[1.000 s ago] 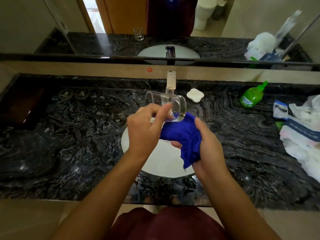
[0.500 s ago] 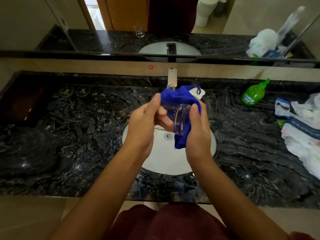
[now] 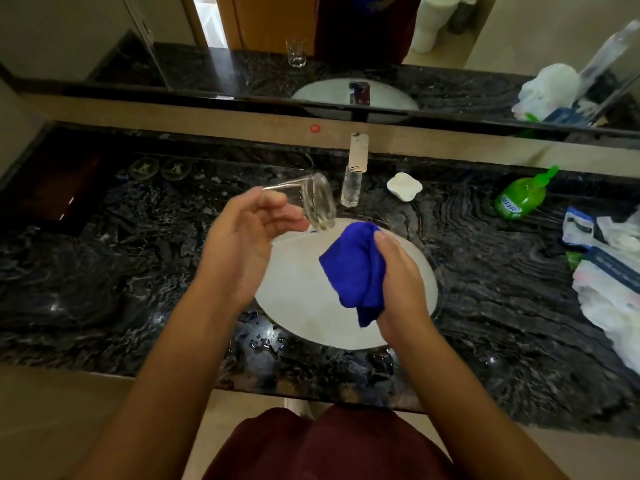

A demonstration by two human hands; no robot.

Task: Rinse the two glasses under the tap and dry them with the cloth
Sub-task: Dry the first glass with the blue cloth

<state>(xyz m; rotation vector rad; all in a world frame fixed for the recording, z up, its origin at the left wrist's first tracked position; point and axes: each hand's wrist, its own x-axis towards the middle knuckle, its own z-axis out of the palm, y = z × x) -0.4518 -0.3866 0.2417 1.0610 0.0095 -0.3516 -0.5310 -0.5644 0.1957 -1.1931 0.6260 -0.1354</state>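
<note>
Left hand (image 3: 242,244): our fingers hold the glass (image 3: 317,202) loosely, tipped sideways.
Right hand (image 3: 401,271): squeezed shut around the cloth (image 3: 353,268).
Danger: we think the wet glass could slip and break in the sink (image 3: 298,306).

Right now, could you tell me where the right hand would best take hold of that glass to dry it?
Probably by the thick base end, coming from the right: the glass lies tilted on its side, base toward the cloth, while the left hand holds its wall.
</note>
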